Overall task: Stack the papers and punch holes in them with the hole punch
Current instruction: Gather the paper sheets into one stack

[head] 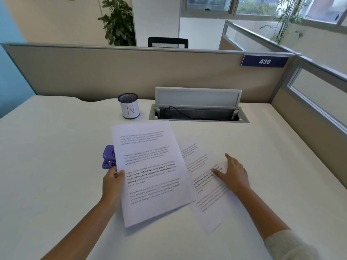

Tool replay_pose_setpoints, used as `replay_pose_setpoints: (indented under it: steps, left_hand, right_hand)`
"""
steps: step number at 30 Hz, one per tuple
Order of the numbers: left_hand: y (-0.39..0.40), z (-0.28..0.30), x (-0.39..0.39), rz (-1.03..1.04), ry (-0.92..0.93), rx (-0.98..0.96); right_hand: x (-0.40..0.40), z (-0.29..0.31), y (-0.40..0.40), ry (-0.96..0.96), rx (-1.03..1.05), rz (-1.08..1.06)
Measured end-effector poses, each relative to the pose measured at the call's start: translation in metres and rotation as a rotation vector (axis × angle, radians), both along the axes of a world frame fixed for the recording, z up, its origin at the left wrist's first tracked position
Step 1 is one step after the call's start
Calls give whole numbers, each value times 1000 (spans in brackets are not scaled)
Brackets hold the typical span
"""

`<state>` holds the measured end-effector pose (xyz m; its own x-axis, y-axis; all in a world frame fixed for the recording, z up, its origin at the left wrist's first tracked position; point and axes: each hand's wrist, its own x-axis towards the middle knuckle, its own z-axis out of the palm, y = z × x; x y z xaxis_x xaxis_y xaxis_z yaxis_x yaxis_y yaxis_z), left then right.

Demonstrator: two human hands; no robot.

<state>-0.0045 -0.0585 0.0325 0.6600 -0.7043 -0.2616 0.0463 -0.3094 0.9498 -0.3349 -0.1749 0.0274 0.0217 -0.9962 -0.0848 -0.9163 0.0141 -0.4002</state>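
Two printed sheets and a hole punch on a white desk, both hands on the papers.

Left hand (112, 182) pinches the left edge of the upper sheet (150, 171), thumb on top, fingers beneath; that sheet overlaps the left part of the lower sheet (206, 192), the two skewed, not squared; right hand (233, 175) rests flat on the lower sheet, fingers spread, gripping nothing; purple hole punch (108, 157) just left of the upper sheet, partly hidden under its edge; mesh pen cup (129, 108) stands beyond the papers; open cable tray (199, 114) to the cup's right; desk (47, 156); partition sign (264, 61) reads 439.
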Motion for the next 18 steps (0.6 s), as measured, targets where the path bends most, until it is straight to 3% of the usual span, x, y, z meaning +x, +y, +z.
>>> replay_pose_setpoints:
  steps: [4,18]
  left_hand:
    - [5,-12,-5,-15,14,62]
    - [4,-16,-12,-71,-35,185]
  right_hand:
    - [12,4,0,171,88,50]
    - [15,20,-9,319,202,-31]
